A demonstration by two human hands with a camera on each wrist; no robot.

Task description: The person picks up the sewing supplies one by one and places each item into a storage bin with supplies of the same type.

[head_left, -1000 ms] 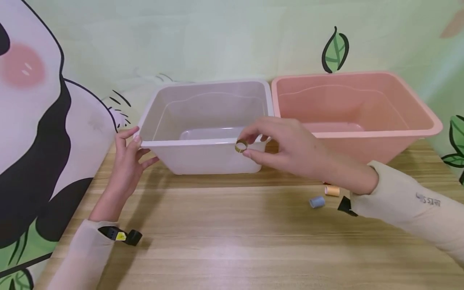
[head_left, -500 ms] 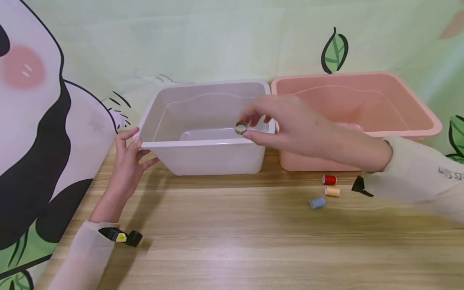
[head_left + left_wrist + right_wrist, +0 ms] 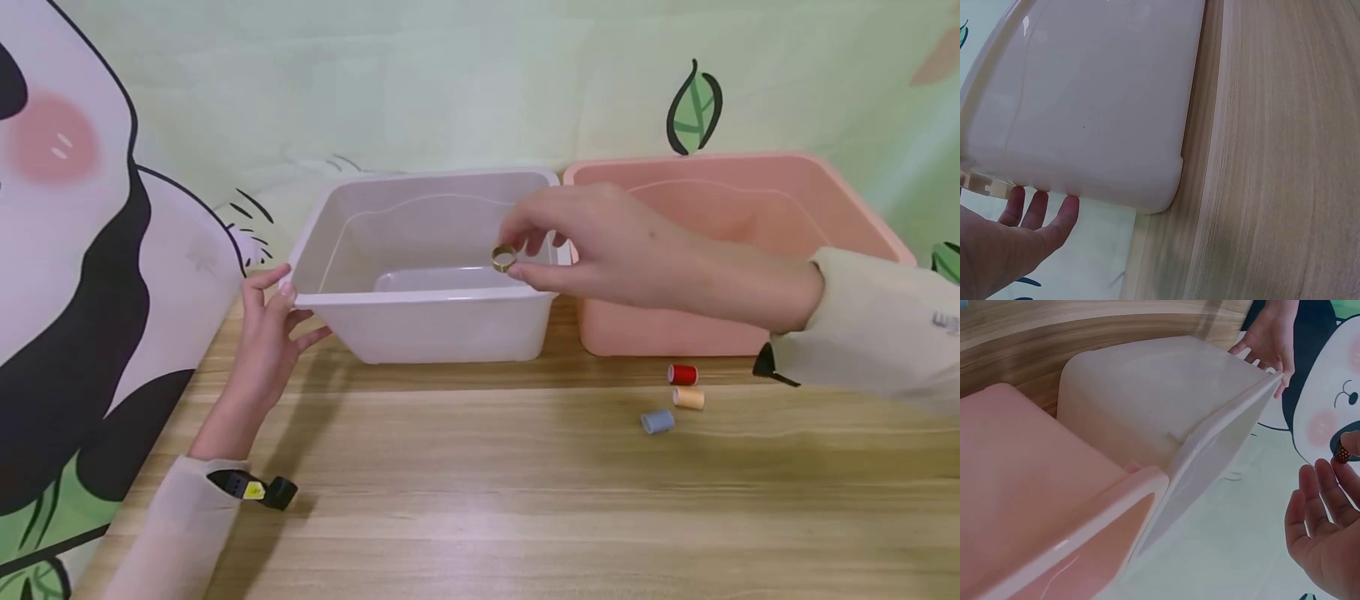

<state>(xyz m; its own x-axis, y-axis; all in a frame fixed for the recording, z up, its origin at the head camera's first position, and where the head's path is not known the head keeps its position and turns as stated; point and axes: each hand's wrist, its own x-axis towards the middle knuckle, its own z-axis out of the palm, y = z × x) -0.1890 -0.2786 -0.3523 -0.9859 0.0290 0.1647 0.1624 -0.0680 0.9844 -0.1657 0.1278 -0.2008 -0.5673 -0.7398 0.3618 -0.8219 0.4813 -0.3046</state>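
Right hand up over the right part of the white bin, thumb and forefinger pinching a gold-coloured ring! Left hand grips that bin's near left rim corner, fingers spread. Just right stands the pink bin; nearer on the wooden table lie red, pale orange and blue spools.

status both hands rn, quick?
Left hand: grip closed on the corner rim of the white tub.
Right hand: grip closed, pinching a brass-coloured ring.
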